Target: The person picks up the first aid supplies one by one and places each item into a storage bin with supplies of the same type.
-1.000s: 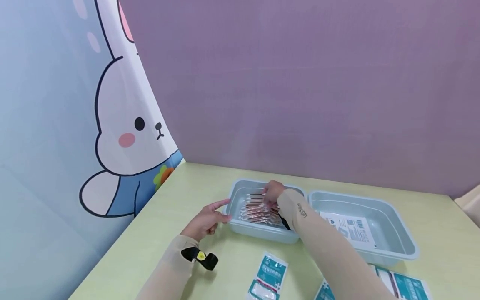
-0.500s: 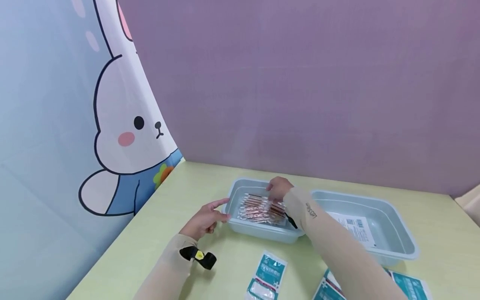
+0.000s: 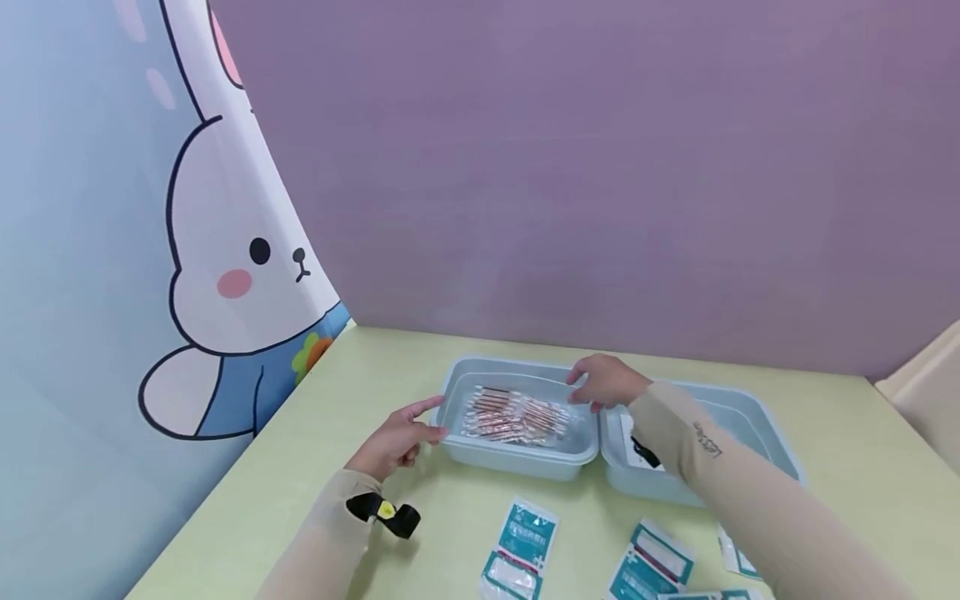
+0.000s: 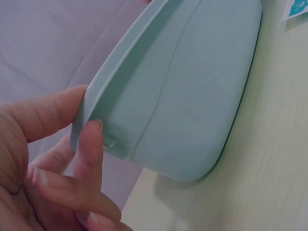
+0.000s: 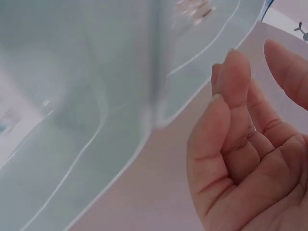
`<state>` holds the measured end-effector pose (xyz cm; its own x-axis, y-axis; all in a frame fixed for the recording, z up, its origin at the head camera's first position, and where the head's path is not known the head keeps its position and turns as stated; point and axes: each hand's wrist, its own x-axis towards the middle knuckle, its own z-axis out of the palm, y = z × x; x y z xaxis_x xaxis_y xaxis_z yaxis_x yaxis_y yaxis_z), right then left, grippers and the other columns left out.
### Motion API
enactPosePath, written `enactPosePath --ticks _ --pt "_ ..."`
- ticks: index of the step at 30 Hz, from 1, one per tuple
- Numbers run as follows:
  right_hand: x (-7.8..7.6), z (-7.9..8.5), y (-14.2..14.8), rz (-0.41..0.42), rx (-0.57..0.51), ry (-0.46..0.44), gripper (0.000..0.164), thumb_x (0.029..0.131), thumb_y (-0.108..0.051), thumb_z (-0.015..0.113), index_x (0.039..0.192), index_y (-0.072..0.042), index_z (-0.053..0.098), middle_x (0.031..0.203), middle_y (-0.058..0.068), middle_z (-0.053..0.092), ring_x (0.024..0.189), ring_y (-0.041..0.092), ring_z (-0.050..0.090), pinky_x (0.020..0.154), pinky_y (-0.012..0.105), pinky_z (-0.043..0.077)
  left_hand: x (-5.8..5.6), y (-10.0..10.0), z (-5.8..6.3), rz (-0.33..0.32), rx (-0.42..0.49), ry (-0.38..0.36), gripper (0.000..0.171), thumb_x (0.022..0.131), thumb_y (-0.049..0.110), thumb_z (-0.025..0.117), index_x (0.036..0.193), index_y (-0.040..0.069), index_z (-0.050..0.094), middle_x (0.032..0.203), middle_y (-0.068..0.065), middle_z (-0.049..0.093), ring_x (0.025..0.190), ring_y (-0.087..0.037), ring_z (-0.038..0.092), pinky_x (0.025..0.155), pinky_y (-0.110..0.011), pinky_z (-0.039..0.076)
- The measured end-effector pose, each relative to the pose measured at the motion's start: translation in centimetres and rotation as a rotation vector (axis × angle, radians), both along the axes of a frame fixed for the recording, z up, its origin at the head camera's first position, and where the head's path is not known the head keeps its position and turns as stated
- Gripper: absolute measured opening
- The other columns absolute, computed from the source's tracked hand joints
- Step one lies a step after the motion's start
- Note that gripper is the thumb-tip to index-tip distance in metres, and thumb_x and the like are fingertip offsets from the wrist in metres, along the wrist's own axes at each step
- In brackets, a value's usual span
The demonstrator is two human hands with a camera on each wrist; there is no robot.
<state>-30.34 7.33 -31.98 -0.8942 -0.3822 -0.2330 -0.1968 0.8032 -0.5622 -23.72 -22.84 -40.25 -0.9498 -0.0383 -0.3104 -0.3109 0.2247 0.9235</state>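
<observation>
My left hand (image 3: 393, 439) pinches the left rim of a light blue plastic basin (image 3: 510, 460). In the left wrist view its thumb and finger sit on either side of the rim (image 4: 115, 57). Inside this basin lie cotton swabs (image 3: 517, 417) in clear wrapping, spread in two side-by-side groups. My right hand (image 3: 609, 382) hovers over the adjoining edges of the two basins, fingers loosely bent and nothing between them. The right wrist view shows that hand (image 5: 250, 144) apart from the rims. A second blue basin (image 3: 652, 486) stands to the right, partly hidden by my right sleeve.
Several teal-and-white flat packets lie in front of the basins, one (image 3: 521, 546) at the centre and another (image 3: 651, 560) farther right. A white label (image 3: 626, 433) shows in the right basin. The pale yellow table (image 3: 442, 533) ends at a purple backdrop (image 3: 562, 192).
My right hand has let go of the cotton swabs and moved right, up over the basins' shared edges. The swabs now lie flat. My left hand stays on the rim.
</observation>
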Motion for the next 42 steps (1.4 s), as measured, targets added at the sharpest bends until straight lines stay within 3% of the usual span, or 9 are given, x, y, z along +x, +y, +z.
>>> enactPosePath --ticks 6,12,19,27,35,42 --pt "1.6 0.5 4.5 -0.082 0.004 -0.021 0.03 0.089 -0.011 0.067 0.115 0.002 0.061 0.106 0.012 0.063 0.071 0.022 0.062 0.072 0.039 0.052 0.0 -0.2 -0.3 -0.029 -0.018 0.042 0.054 0.089 0.014 0.066 0.141 0.015 0.049 0.074 -0.005 0.058 0.047 -0.015 0.029 0.047 -0.025 0.026" --pt "3.3 0.2 9.5 -0.145 0.005 -0.019 0.034 0.089 -0.013 0.066 0.117 0.004 0.059 0.098 0.01 0.064 0.071 0.023 0.06 0.067 0.037 0.051 0.5 -0.4 -1.0 -0.082 0.002 0.119 0.055 0.093 0.011 0.062 0.144 0.01 0.043 0.069 -0.001 0.057 0.047 -0.013 0.031 0.045 -0.023 0.026" --pt "4.7 0.1 15.7 -0.224 0.001 -0.023 0.039 0.09 -0.014 0.066 0.119 0.01 0.055 0.09 0.01 0.059 0.063 0.02 0.053 0.06 0.033 0.046 0.8 -0.8 -1.0 -0.087 0.001 0.125 0.055 0.094 0.013 0.06 0.145 0.01 0.04 0.073 -0.003 0.055 0.053 -0.015 0.034 0.05 -0.025 0.03" --pt "7.1 -1.2 22.5 -0.298 -0.023 -0.024 0.047 0.091 -0.015 0.063 0.122 0.018 0.048 0.086 0.006 0.06 0.066 0.018 0.054 0.059 0.03 0.046 0.4 -0.5 -1.4 -0.091 -0.02 0.136 0.054 0.095 0.013 0.059 0.145 0.01 0.04 0.073 -0.002 0.054 0.054 -0.014 0.036 0.052 -0.025 0.032" --pt "8.0 -3.4 24.6 -0.328 -0.105 -0.031 0.05 0.093 -0.018 0.061 0.123 0.018 0.046 0.086 0.007 0.063 0.07 0.021 0.058 0.062 0.033 0.049 1.4 -0.5 -1.0 -0.042 -0.03 0.156 0.053 0.096 0.013 0.057 0.146 0.009 0.04 0.075 -0.002 0.053 0.054 -0.014 0.035 0.053 -0.025 0.031" --pt "8.6 -5.6 25.5 -0.392 -0.267 -0.151 0.06 0.096 -0.025 0.058 0.134 0.015 0.034 0.091 0.005 0.065 0.072 0.024 0.063 0.068 0.035 0.051 2.0 0.6 -1.2 0.006 -0.045 0.183 0.058 0.094 0.009 0.059 0.148 0.011 0.037 0.079 -0.004 0.06 0.055 -0.013 0.041 0.055 -0.025 0.037"
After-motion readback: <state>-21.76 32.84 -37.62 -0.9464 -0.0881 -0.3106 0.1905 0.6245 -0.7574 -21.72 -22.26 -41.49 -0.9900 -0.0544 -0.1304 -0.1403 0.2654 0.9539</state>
